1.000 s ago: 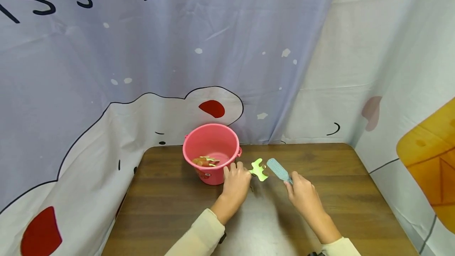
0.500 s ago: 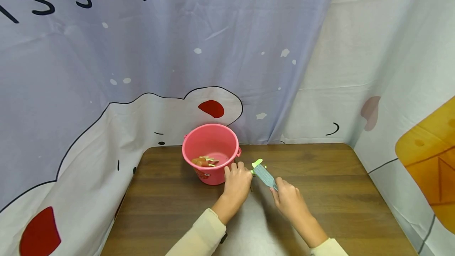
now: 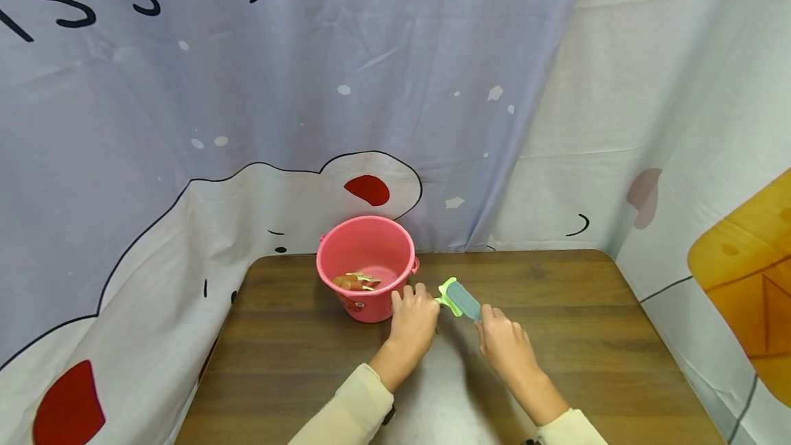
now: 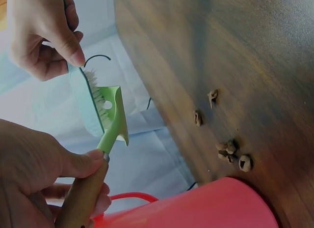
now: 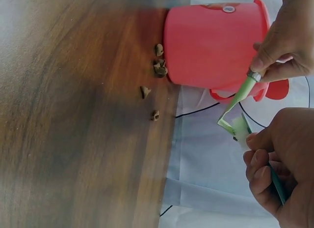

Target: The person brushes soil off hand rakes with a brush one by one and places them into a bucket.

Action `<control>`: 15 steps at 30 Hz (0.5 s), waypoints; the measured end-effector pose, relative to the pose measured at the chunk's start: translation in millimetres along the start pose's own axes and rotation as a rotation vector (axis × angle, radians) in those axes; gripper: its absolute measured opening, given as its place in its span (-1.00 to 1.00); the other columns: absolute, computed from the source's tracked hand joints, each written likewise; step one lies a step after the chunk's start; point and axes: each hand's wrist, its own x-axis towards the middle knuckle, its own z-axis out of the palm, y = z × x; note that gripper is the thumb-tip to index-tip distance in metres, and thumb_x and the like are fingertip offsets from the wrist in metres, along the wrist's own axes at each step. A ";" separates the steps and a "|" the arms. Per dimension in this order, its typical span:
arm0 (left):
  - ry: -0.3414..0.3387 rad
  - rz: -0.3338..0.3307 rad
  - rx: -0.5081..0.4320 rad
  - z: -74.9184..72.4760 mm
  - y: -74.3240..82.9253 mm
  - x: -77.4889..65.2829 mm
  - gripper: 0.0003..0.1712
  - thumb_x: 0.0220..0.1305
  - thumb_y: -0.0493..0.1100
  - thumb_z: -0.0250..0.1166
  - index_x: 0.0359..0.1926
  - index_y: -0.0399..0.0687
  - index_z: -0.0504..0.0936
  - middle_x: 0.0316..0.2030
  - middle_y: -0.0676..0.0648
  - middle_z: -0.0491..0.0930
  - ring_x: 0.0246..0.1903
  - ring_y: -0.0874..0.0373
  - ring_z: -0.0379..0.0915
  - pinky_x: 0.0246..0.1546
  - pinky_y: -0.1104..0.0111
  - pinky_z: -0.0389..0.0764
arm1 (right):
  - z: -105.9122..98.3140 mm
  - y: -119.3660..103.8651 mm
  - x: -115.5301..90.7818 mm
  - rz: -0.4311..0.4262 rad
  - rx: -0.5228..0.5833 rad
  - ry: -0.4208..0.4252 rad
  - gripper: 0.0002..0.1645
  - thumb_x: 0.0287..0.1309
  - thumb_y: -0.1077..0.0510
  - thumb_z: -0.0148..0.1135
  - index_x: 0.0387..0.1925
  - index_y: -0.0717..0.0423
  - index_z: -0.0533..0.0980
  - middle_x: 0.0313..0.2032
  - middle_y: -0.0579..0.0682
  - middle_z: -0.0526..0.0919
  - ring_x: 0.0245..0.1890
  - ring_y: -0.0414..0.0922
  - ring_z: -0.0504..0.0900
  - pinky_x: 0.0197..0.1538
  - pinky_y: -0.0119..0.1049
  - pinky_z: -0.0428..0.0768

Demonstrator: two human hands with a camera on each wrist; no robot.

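Observation:
My left hand (image 3: 413, 318) grips the wooden handle (image 4: 86, 198) of a small garden hand rake with a bent light-green head (image 4: 118, 121). This head is up in the air just right of the bucket. My right hand (image 3: 507, 345) pinches the handle of a light-blue brush (image 3: 463, 301). Its white bristles (image 4: 97, 90) lie against the rake head, and the brush's back covers part of that head in the head view. A small dark speck shows by the bristles in the right wrist view.
A pink bucket (image 3: 371, 242) stands at the table's back, beside my left hand. Several tools with orange-brown handles (image 3: 351, 283) and green parts lie inside. Small brown clumps (image 4: 245, 162) lie on the wooden table (image 3: 568, 321) near the bucket's base. A printed curtain (image 3: 278, 101) hangs behind.
My right hand has moved left, bringing the brush from beside the rake onto its head, and the brush has shifted slightly there. My left hand and the bucket stay almost in place.

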 end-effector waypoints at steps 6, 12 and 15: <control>-0.019 -0.006 -0.012 1.4 -3.2 -0.1 -0.86 0.21 -0.25 0.33 -0.41 -0.09 0.81 -0.47 -0.03 0.53 -0.42 0.04 0.50 -0.43 0.19 0.35 | 0.8 -3.9 0.4 0.015 -0.004 0.015 -0.62 0.03 0.26 0.52 -0.38 0.23 0.40 -0.56 0.08 0.54 -0.67 0.21 0.63 -0.69 0.01 0.47; -0.040 0.001 -0.040 4.1 -4.6 -2.2 -0.87 0.20 -0.25 0.35 -0.43 -0.09 0.81 -0.48 -0.05 0.53 -0.42 0.03 0.51 -0.45 0.17 0.36 | -0.6 -5.7 0.0 0.032 0.001 0.007 -0.63 0.03 0.27 0.52 -0.40 0.23 0.40 -0.57 0.08 0.53 -0.68 0.21 0.63 -0.71 -0.01 0.46; -0.029 -0.003 -0.039 5.2 -4.4 -1.8 -0.86 0.20 -0.24 0.35 -0.44 -0.08 0.81 -0.48 -0.04 0.53 -0.42 0.03 0.50 -0.45 0.18 0.36 | -2.4 -5.6 1.5 0.043 0.007 0.003 -0.63 0.04 0.27 0.51 -0.40 0.24 0.40 -0.57 0.09 0.53 -0.67 0.22 0.63 -0.70 -0.01 0.47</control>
